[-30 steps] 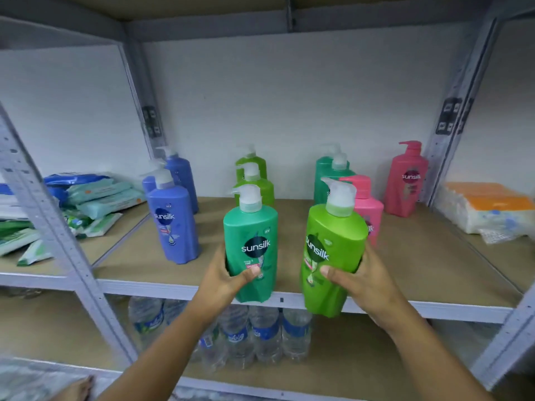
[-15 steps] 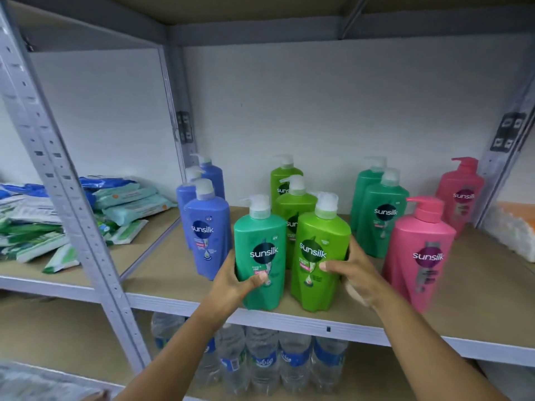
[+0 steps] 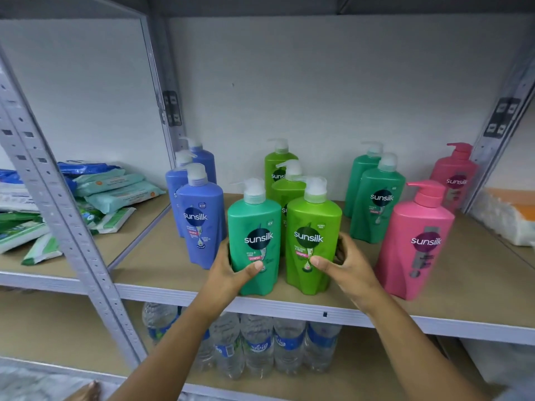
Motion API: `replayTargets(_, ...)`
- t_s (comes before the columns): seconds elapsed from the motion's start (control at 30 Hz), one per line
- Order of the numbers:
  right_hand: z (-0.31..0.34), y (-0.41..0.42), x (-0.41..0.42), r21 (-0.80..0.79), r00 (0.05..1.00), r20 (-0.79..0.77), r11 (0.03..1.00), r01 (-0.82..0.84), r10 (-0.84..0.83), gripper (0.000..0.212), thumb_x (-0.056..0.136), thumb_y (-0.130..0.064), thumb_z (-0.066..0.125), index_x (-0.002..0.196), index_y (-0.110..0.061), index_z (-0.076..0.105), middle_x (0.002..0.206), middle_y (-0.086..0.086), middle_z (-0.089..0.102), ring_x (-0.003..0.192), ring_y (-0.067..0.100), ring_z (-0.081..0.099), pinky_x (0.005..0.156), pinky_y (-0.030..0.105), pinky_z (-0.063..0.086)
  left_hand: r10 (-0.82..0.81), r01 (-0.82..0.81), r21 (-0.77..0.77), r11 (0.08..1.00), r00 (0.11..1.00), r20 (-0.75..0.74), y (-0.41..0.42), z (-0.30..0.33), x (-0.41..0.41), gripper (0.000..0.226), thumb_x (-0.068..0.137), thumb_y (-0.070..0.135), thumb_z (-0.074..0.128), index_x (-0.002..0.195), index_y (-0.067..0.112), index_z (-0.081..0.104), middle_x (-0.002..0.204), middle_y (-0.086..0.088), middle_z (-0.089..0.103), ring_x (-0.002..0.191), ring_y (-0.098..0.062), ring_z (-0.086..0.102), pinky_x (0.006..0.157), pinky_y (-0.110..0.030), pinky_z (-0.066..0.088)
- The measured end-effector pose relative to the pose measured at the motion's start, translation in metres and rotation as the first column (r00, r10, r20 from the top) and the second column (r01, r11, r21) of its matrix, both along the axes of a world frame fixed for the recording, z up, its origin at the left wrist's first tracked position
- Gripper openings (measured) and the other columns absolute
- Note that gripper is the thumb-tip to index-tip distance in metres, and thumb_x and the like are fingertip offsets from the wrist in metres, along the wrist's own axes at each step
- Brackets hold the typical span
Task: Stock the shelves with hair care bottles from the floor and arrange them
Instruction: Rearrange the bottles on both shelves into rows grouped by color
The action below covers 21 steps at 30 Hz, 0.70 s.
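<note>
On the far left, packs of wipes (image 3: 113,192) lie piled on the neighbouring shelf, past a grey perforated post (image 3: 55,198). On the main shelf (image 3: 173,256), three blue bottles (image 3: 202,221) stand in a row running front to back. Next to them, at the front edge, the left hand (image 3: 231,270) grips a teal bottle (image 3: 254,235), thumb across the lower front and fingers round its left side. The bottle stands upright on the shelf. Just beside it, nearly touching, is a lime green bottle (image 3: 312,235), also upright at the front edge, gripped by the right hand (image 3: 344,264) with thumb on the front and fingers curled behind its right side. Two more lime green bottles (image 3: 285,180) stand behind this pair. Further right stand two teal bottles (image 3: 376,201), one behind the other, then a pink bottle (image 3: 417,241) near the front and another pink bottle (image 3: 457,175) at the back by the right post. At the far right lies a white and orange pack (image 3: 509,215). Below the shelf, water bottles (image 3: 254,342) stand in a group.
</note>
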State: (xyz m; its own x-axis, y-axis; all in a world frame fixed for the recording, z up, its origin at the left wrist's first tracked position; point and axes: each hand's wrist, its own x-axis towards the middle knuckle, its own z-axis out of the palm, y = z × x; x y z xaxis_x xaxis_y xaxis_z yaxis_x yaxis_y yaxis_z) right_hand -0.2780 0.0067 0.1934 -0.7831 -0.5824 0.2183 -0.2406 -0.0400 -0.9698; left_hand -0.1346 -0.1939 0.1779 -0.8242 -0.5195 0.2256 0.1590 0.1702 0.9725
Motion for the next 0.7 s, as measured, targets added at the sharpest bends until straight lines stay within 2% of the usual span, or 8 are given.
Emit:
replayTargets(0.07, 0.002, -0.003, -0.001, -0.017, 1.000, -0.010, 1.000, -0.010, 0.010, 0.055, 0.065, -0.024, 0.078, 0.114, -0.026, 0.055, 0.113, -0.007, 0.066, 0.104, 0.002, 0.063, 0.081, 0.020, 0.051, -0.015, 0.015, -0.007, 1.000, 1.000, 0.009, -0.002, 0.000, 0.001, 0.071, 0.061, 0.048, 0.077, 0.122, 0.026, 0.049, 0.115, 0.005, 0.068, 0.103, -0.009, 0.066, 0.079, -0.025, 0.055)
replayTargets(0.23, -0.003, -0.011, -0.004, -0.027, 1.000, -0.020, 1.000, -0.014, 0.013, 0.053, 0.067, -0.025, 0.075, 0.115, -0.030, 0.052, 0.117, -0.014, 0.062, 0.108, -0.003, 0.059, 0.084, 0.016, 0.048, -0.052, 0.052, 0.004, 0.999, 0.998, 0.026, -0.010, 0.002, 0.003, 0.064, 0.072, 0.040, 0.076, 0.127, 0.022, 0.050, 0.117, 0.007, 0.068, 0.108, -0.013, 0.065, 0.090, -0.034, 0.054)
replayTargets(0.33, -0.007, -0.012, -0.005, 0.024, 0.997, -0.072, 0.999, 0.030, -0.028, 0.061, 0.066, -0.038, 0.077, 0.120, -0.034, 0.049, 0.119, -0.018, 0.059, 0.114, 0.001, 0.055, 0.091, 0.023, 0.046, -0.046, 0.047, -0.002, 0.999, 0.998, 0.034, -0.008, 0.002, 0.003, 0.062, 0.074, 0.037, 0.078, 0.127, 0.024, 0.048, 0.117, 0.009, 0.067, 0.107, -0.009, 0.064, 0.084, -0.026, 0.054)
replayTargets(0.4, -0.009, -0.012, -0.003, 0.046, 0.995, -0.096, 0.998, 0.044, -0.039, 0.067, 0.065, -0.042, 0.077, 0.125, -0.030, 0.049, 0.119, -0.015, 0.061, 0.113, 0.005, 0.056, 0.090, 0.025, 0.048, -0.024, 0.025, -0.020, 0.999, 0.998, 0.051, -0.005, 0.001, 0.004, 0.056, 0.076, 0.034, 0.079, 0.122, 0.026, 0.050, 0.115, 0.008, 0.068, 0.106, -0.010, 0.065, 0.081, -0.023, 0.054)
replayTargets(0.47, -0.008, -0.010, 0.002, 0.056, 0.992, -0.113, 0.997, 0.054, -0.047, 0.067, 0.066, -0.042, 0.075, 0.126, -0.027, 0.049, 0.117, -0.013, 0.062, 0.112, 0.006, 0.058, 0.087, 0.019, 0.049, 0.017, -0.016, -0.034, 0.999, 0.999, 0.044, -0.003, -0.001, 0.005, 0.055, 0.074, 0.030, 0.079, 0.121, 0.023, 0.051, 0.113, 0.006, 0.068, 0.105, -0.011, 0.065, 0.081, -0.024, 0.055)
replayTargets(0.57, -0.005, 0.000, 0.011, 0.091, 0.983, -0.174, 0.993, 0.081, -0.064, 0.062, 0.072, -0.043, 0.072, 0.127, -0.030, 0.047, 0.121, -0.015, 0.059, 0.111, -0.005, 0.055, 0.089, 0.008, 0.043, 0.060, -0.059, -0.031, 0.998, 0.998, 0.027, 0.006, -0.002, 0.013, 0.060, 0.070, 0.028, 0.076, 0.123, 0.019, 0.049, 0.114, 0.004, 0.067, 0.105, -0.011, 0.064, 0.085, -0.027, 0.055)
replayTargets(0.6, -0.007, 0.006, 0.014, 0.110, 0.977, -0.200, 0.989, 0.101, -0.077, 0.064, 0.073, -0.047, 0.069, 0.130, -0.029, 0.046, 0.127, -0.013, 0.057, 0.115, -0.004, 0.053, 0.095, 0.011, 0.042, 0.065, -0.064, -0.032, 0.997, 0.998, 0.026, 0.011, -0.002, 0.017, 0.062, 0.070, 0.027, 0.077, 0.124, 0.019, 0.048, 0.115, 0.004, 0.067, 0.106, -0.010, 0.064, 0.085, -0.026, 0.055)
replayTargets(0.7, -0.012, 0.032, 0.022, 0.193, 0.949, -0.281, 0.961, 0.199, -0.140, 0.080, 0.075, -0.060, 0.057, 0.141, -0.018, 0.042, 0.142, -0.001, 0.048, 0.129, 0.009, 0.045, 0.109, 0.032, 0.037, 0.061, -0.060, -0.040, 0.997, 0.998, 0.027, 0.034, -0.002, 0.028, 0.058, 0.075, 0.017, 0.079, 0.124, 0.018, 0.048, 0.114, 0.003, 0.067, 0.102, -0.003, 0.064, 0.079, -0.018, 0.053)
